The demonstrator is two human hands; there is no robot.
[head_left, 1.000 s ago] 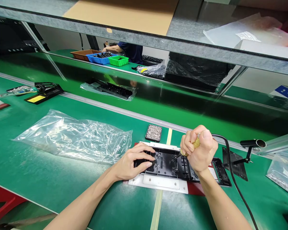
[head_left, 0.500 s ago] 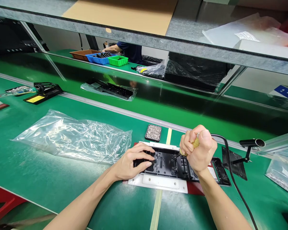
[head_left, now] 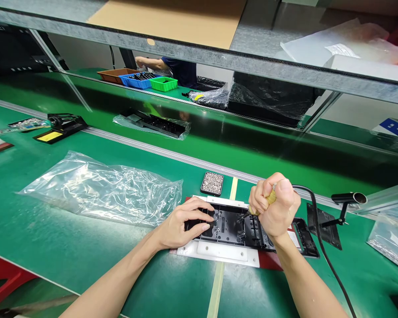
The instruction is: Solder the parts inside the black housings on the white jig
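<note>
My right hand [head_left: 277, 205] is closed in a fist around the yellow grip of a corded soldering iron [head_left: 270, 197]. The iron's tip points down and left into a long black plastic housing [head_left: 230, 225], touching or close to one of its small posts. The housing lies open side up between the white blocks of a fixture [head_left: 219, 252]. Across its left end rests my left hand [head_left: 185, 223], fingers spread and holding nothing. Small metal pieces fill a black tray [head_left: 212, 183] just behind the fixture.
A clear plastic bag [head_left: 106, 190] lies to the left. The iron's tube stand [head_left: 348, 198] is at right, its black cord [head_left: 321, 238] running past my forearm. Farther back are a bagged black part [head_left: 155, 123], colored bins [head_left: 164, 84] and a co-worker's arm [head_left: 152, 63].
My hands, the soldering iron and the housing look the same. Across the bench, the co-worker's hand has shifted left and up behind the bins.
</note>
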